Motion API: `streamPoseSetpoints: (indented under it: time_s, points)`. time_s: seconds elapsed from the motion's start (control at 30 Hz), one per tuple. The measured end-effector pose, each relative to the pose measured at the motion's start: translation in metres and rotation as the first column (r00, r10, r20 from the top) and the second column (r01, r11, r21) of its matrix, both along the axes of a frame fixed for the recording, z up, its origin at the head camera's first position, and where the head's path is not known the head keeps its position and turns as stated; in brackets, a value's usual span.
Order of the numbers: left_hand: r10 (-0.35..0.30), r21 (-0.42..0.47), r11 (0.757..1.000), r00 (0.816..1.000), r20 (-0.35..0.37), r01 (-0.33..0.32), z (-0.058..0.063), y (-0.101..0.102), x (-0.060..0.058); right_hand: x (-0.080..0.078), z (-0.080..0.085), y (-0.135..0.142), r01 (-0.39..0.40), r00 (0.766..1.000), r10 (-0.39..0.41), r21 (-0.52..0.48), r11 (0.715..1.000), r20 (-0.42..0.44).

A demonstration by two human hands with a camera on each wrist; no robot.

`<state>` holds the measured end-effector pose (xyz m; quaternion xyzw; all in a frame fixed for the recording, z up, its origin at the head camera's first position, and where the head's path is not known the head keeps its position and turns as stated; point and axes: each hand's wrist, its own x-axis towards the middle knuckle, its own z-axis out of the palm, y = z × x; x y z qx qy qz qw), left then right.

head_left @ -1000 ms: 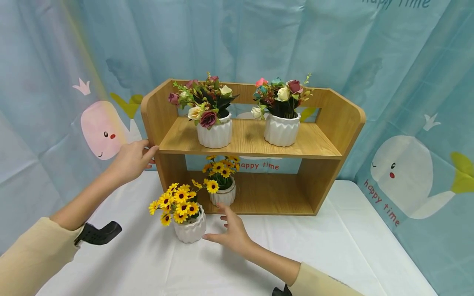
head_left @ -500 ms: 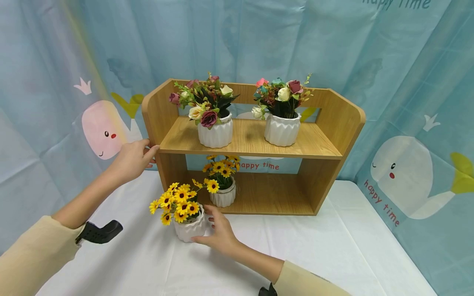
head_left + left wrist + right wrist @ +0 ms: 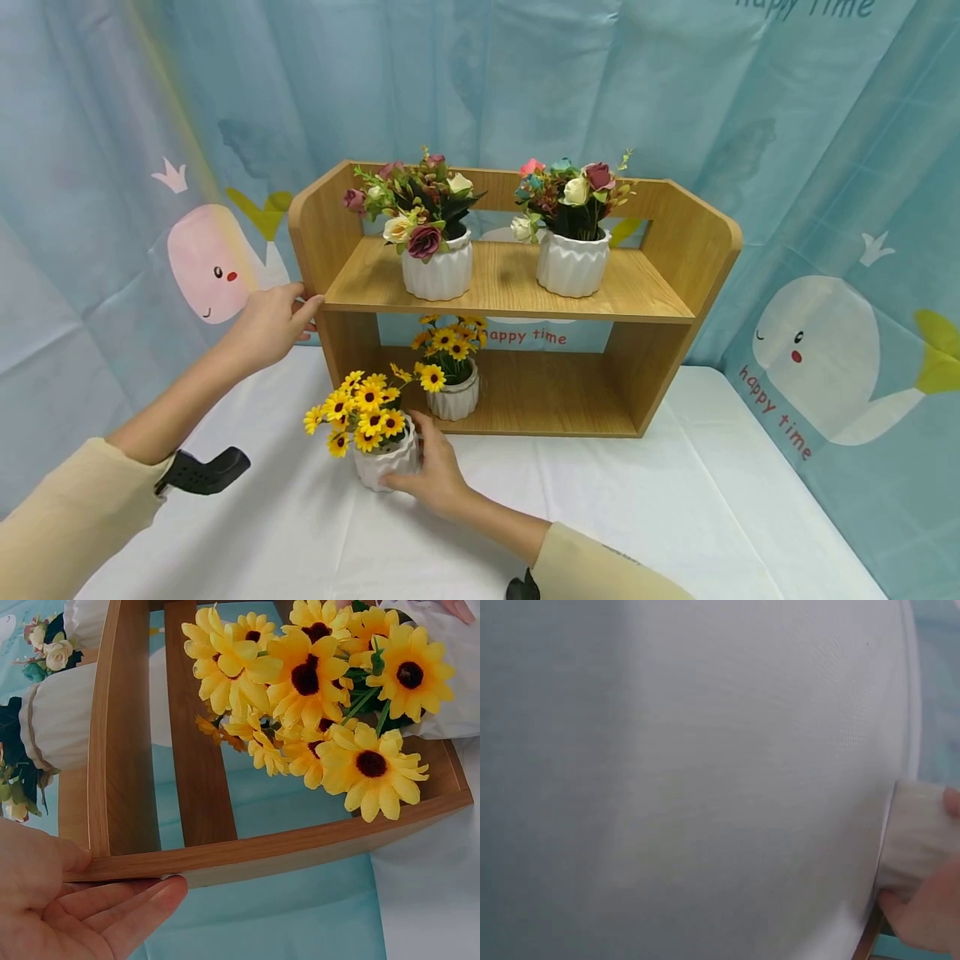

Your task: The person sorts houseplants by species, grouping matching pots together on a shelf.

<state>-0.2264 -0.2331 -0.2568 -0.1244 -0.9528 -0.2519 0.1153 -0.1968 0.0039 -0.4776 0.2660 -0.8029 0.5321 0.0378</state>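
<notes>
My right hand (image 3: pixel 437 473) grips the front white flowerpot (image 3: pixel 381 468) from its right side, thumb in front and fingers behind. Yellow sunflowers (image 3: pixel 366 413) fill this pot, which stands upright on the white cloth before the shelf. In the right wrist view, the fingers (image 3: pixel 922 911) curl around the pot's wall (image 3: pixel 913 844). My left hand (image 3: pixel 267 329) holds the left side panel of a two-tier wooden shelf (image 3: pixel 510 312). From the left wrist view, the thumb lies inside the panel and the other fingers (image 3: pixel 142 911) lie outside it.
A second pot of sunflowers (image 3: pixel 454 392) stands on the lower tier, towards its left. Two white pots of mixed roses, the left one (image 3: pixel 437 268) and the right one (image 3: pixel 573 262), occupy the upper tier. Blue printed curtain (image 3: pixel 540 75) hangs behind.
My right hand has moved left, from beside the front sunflower pot to a grip around it. The left hand stays on the shelf panel. The pots look unmoved.
</notes>
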Motion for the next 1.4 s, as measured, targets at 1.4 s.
streamPoseSetpoints:
  time_s: [1.4]
  points:
    - [-0.007,-0.007,1.000,1.000,-0.019,0.007,0.000,0.001,0.000,0.015,0.018,0.035,0.041,0.997,-0.039,-0.036,0.999,0.060]
